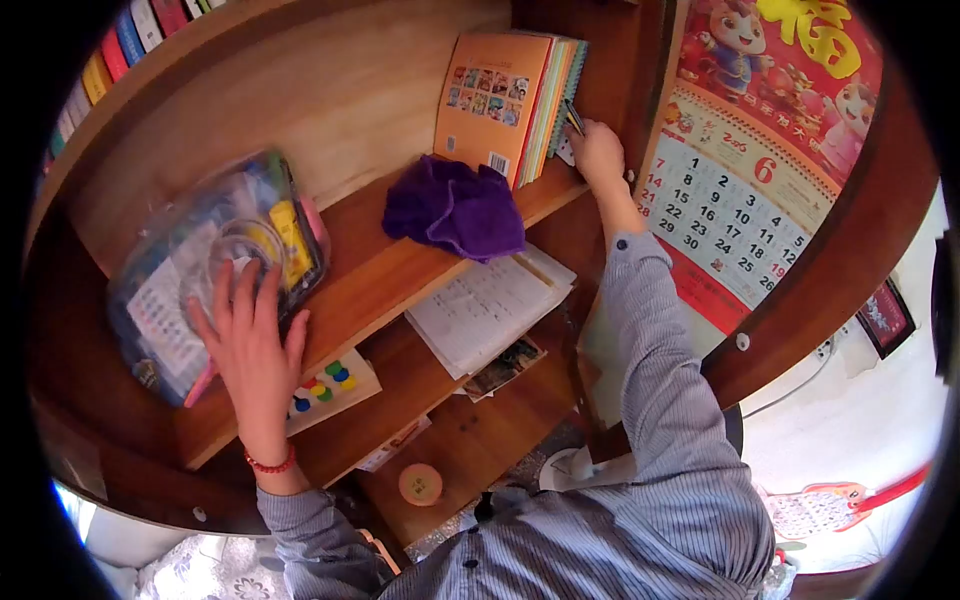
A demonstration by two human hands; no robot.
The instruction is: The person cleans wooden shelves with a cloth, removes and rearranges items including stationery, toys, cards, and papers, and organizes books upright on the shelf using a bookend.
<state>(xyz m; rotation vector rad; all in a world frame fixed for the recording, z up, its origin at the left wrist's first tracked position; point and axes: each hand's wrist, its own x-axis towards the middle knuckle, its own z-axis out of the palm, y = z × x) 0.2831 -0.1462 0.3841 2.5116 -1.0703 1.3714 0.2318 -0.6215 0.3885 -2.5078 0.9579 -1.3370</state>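
On the left of the upper shelf stands a clear zip bag (165,290) packed with papers and small items. My left hand (247,335), with a red bead bracelet, has its fingers spread against the bag's front, over a round clear item. At the shelf's right end my right hand (600,155) is closed round something dark and thin, like pens, beside a row of upright books (490,100) with an orange cover in front. A crumpled purple cloth (455,208) lies on the shelf between the bag and the books.
Below are a stack of papers (490,305), a board with coloured pegs (335,390) and a round wooden piece (420,485). A calendar (735,190) hangs on the cabinet's right side. More books (130,40) line the shelf at the top left.
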